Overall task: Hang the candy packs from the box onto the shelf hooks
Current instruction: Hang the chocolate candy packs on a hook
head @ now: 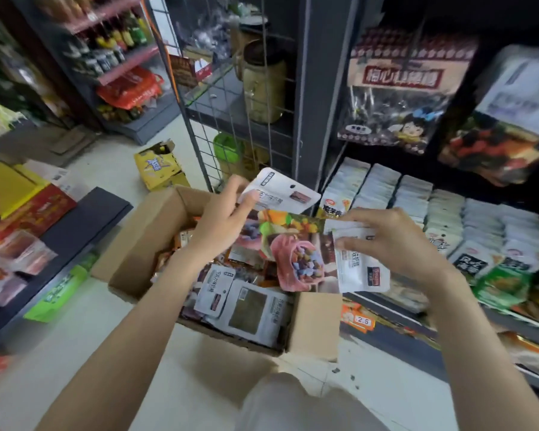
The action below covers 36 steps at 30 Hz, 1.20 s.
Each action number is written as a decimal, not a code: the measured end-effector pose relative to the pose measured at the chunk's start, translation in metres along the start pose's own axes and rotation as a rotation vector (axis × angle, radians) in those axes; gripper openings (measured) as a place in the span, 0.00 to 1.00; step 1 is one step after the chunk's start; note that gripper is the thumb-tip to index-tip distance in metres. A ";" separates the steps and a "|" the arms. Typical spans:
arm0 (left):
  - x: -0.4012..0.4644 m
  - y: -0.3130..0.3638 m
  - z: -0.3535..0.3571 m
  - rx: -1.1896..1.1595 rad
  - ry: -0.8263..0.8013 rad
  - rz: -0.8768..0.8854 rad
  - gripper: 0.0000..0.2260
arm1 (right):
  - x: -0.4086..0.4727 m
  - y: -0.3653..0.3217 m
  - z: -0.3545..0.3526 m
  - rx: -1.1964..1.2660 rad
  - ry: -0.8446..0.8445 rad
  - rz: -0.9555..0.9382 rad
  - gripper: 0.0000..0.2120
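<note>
An open cardboard box (143,244) stands on the floor, filled with several candy packs (246,309). Above it my left hand (221,219) holds a white pack (280,191) with a hang hole, along with a colourful pack (293,244) spread below it. My right hand (392,241) pinches a second white pack (361,265) at its top edge. Both hands hover over the box, in front of the shelf. Larger snack bags (395,91) hang on the shelf at upper right; the hooks themselves are hidden behind them.
Rows of white packs (417,206) fill the shelf level at right. A wire grid panel (246,104) with jars stands behind the box. A yellow carton (159,166) lies on the floor beyond. Boxed goods (28,213) sit on a low shelf at left.
</note>
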<state>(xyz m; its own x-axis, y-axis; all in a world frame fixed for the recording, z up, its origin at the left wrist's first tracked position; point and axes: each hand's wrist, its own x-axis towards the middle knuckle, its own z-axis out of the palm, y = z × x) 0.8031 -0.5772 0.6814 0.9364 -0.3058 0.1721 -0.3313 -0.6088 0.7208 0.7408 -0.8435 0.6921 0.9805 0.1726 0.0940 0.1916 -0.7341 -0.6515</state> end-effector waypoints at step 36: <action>0.010 0.168 0.190 -0.583 -0.055 -0.095 0.13 | -0.132 0.155 -0.167 0.677 0.268 0.411 0.10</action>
<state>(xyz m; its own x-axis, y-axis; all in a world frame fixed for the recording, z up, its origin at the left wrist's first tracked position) 0.7352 -0.8218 0.6773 0.9462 -0.3171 0.0649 -0.1135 -0.1372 0.9840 0.6487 -1.0894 0.7046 0.9601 -0.2477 -0.1298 -0.1672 -0.1363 -0.9765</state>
